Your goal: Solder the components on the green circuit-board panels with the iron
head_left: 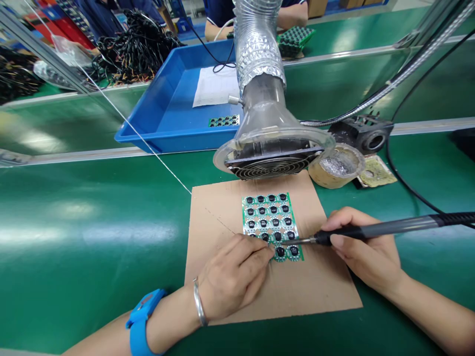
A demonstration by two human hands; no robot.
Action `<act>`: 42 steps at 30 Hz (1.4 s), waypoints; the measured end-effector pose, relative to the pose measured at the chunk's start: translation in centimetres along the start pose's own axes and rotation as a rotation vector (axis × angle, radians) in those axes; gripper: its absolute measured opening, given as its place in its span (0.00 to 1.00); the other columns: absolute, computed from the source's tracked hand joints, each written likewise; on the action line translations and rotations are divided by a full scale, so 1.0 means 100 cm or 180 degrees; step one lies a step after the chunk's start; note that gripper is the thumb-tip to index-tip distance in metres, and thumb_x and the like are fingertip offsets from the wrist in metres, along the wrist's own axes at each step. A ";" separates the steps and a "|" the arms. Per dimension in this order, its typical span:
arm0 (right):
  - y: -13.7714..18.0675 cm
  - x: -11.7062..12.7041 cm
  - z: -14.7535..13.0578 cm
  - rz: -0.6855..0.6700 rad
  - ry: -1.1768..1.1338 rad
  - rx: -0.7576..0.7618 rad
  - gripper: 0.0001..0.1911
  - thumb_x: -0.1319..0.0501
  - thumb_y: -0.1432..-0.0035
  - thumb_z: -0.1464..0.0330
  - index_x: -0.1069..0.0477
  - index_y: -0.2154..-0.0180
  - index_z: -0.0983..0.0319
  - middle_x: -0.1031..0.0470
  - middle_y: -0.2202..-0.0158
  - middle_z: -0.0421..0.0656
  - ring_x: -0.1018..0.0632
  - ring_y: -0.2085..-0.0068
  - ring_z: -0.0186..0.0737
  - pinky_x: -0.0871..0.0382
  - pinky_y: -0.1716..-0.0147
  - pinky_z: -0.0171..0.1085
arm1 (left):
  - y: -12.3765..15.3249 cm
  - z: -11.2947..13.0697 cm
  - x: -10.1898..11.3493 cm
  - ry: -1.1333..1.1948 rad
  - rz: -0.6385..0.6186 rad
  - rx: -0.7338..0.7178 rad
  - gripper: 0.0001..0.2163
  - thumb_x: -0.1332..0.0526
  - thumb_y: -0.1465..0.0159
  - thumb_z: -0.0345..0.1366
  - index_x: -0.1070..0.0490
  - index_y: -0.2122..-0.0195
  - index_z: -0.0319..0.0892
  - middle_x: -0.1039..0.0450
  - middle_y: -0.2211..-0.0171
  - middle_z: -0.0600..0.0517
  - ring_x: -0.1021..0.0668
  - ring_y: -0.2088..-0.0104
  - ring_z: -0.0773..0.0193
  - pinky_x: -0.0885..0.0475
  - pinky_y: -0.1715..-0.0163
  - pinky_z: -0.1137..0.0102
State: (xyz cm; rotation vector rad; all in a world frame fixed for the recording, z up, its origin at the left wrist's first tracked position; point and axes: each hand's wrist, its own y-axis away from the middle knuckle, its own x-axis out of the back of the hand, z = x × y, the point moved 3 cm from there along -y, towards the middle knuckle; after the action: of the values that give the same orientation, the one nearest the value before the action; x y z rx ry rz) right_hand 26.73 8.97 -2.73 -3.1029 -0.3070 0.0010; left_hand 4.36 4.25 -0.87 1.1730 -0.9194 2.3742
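A green panel of small circuit boards, each with a round black part, lies on a sheet of cardboard. My right hand grips a soldering iron from the right. Its metal tip reaches the lower rows of the panel. My left hand rests over the panel's lower left corner, fingers pinched together close to the iron's tip. A thin solder wire slants down from the upper left into those fingers, which hide its end. Part of the bottom row is covered by my left hand.
A fume hood with a fan hangs just beyond the panel. Behind stands a blue tray with paper and a small board strip. At right are a solder tub, a sponge and an iron holder. Another person's arm shows behind.
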 end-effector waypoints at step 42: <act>0.044 -0.039 -0.035 -0.1235 0.2405 0.2052 0.10 0.42 0.52 0.76 0.27 0.67 0.59 0.39 0.75 0.40 0.37 0.78 0.31 0.45 0.82 0.32 | 0.012 0.036 0.042 -0.0516 0.0358 -0.0734 0.08 0.41 0.43 0.27 0.28 0.62 0.37 0.27 0.75 0.53 0.29 0.78 0.69 0.34 0.80 0.72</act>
State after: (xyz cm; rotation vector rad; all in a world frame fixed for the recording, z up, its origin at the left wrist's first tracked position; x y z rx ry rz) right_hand 23.79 3.85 0.65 -2.1622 -0.6846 -0.8541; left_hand 3.28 1.04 3.60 1.2638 -1.3059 2.2069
